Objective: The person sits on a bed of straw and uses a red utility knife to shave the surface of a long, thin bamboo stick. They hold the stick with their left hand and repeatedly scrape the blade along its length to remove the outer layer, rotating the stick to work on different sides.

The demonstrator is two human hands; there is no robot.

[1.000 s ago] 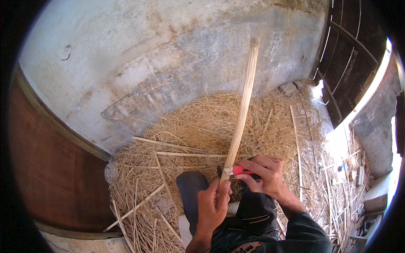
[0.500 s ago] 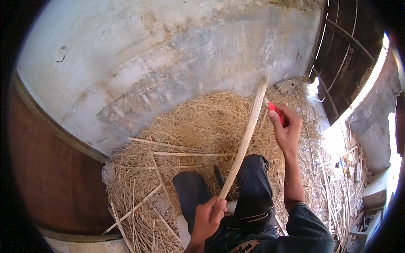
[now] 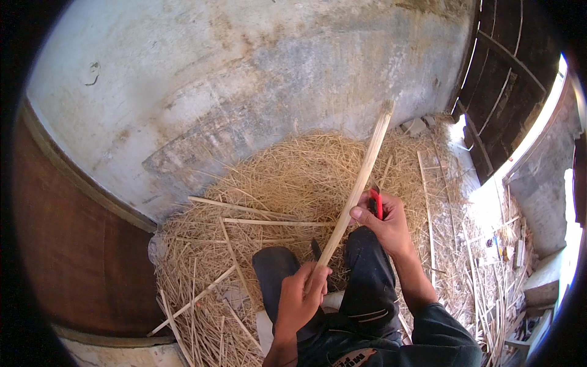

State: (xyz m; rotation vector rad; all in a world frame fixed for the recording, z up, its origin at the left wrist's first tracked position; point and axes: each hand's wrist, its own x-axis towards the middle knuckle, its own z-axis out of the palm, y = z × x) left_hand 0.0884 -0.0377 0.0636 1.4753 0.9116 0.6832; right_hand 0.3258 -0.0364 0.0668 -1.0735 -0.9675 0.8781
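A long, pale bamboo strip slants up and away from my lap, its frayed far end in front of the wall. Its near end is gripped in my left hand, fingers wrapped round it just above my thighs. My right hand is closed on a red-handled knife, and its thumb and fingertips touch the strip about halfway along. Most of the knife is hidden by the fingers, so its blade is hard to make out. Between my knees a dark, narrow blade-like thing shows partly.
Thick pale shavings cover the floor around my legs. Several cut strips lie to the left, and another long strip lies to the right. A stained wall rises ahead; a dark wooden door stands far right.
My right hand has come down and left with the knife, from beside the strip's far end to its middle, and now touches it. My left hand keeps its grip, slightly higher.
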